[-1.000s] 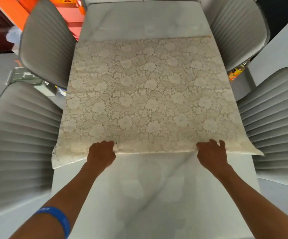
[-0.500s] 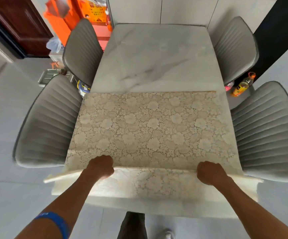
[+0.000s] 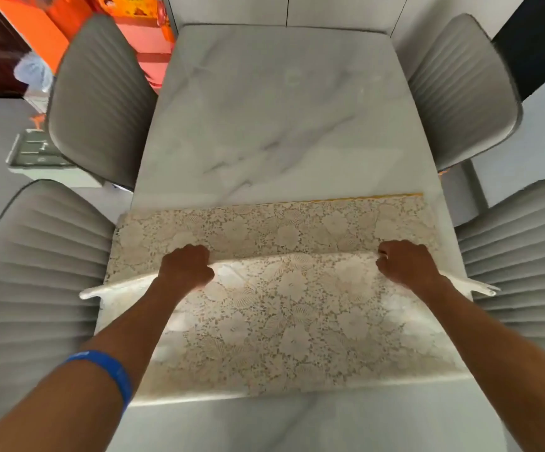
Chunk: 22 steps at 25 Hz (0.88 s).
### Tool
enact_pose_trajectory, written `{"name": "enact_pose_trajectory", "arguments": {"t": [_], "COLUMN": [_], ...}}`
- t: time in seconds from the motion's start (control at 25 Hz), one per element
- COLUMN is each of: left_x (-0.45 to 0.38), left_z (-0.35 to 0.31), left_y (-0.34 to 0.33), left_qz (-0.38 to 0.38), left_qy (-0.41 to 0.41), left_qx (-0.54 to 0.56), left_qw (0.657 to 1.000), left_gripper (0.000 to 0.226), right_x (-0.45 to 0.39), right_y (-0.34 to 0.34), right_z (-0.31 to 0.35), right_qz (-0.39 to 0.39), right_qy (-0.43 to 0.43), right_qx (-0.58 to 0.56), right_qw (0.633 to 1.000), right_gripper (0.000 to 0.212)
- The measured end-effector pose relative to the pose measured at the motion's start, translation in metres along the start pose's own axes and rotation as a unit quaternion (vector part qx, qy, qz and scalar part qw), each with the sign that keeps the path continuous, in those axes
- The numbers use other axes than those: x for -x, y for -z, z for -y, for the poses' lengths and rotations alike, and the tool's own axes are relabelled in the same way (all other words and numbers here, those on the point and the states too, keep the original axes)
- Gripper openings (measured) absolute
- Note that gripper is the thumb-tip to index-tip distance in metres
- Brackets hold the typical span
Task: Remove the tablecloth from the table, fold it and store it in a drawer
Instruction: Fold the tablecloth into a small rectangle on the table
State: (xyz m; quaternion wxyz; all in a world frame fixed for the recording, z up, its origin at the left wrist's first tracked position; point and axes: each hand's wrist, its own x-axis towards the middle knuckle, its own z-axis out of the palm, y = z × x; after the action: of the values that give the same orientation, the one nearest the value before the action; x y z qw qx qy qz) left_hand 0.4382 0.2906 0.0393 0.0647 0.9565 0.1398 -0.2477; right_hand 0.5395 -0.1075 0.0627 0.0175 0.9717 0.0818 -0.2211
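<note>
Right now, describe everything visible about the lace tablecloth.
The tablecloth is cream floral lace with a thin golden trim along its far edge. It lies on the near half of the white marble table, doubled over itself into layers. The left hand and right hand are each closed on the raised fold across its middle, whose ends jut past the table's sides toward the grey chairs. Its near edge lies flat on the tabletop.

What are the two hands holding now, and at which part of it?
Both hold the lace tablecloth along its raised fold. The left hand grips the fold towards its left end, the right hand towards its right end, fingers closed on the cloth.
</note>
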Motion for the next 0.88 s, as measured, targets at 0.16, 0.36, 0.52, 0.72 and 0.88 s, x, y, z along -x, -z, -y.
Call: {"name": "enact_pose_trajectory", "arguments": {"t": [0.16,0.36,0.52,0.72,0.88], "left_x": [-0.044,-0.067,-0.092,-0.104,-0.11], "left_z": [0.005,0.017,0.025,0.023,0.023], "left_y": [0.008,-0.004,0.01,0.011,0.015], "left_qz": [-0.015,-0.064,-0.042,-0.056,-0.114], "left_qy": [0.012,-0.044,-0.057,-0.041,-0.033], "left_qx": [0.018,-0.033,-0.032,-0.048,0.016], "left_qw": [1.0,0.996,0.997,0.996,0.993], "left_gripper": [0.013,0.015,0.017,0.021,0.014], "right_x": [-0.045,-0.075,-0.101,-0.124,-0.139], "right_y": [0.0,-0.007,-0.005,-0.006,-0.005], "right_z": [-0.002,-0.008,-0.007,-0.015,-0.018], "right_qz": [-0.001,-0.002,-0.063,-0.1,-0.134], "right_qy": [-0.013,-0.007,0.003,0.023,0.04], "right_qx": [0.031,0.083,0.07,0.061,0.068], "right_qw": [0.999,0.996,0.996,0.993,0.988], "right_gripper": [0.026,0.015,0.016,0.014,0.017]}}
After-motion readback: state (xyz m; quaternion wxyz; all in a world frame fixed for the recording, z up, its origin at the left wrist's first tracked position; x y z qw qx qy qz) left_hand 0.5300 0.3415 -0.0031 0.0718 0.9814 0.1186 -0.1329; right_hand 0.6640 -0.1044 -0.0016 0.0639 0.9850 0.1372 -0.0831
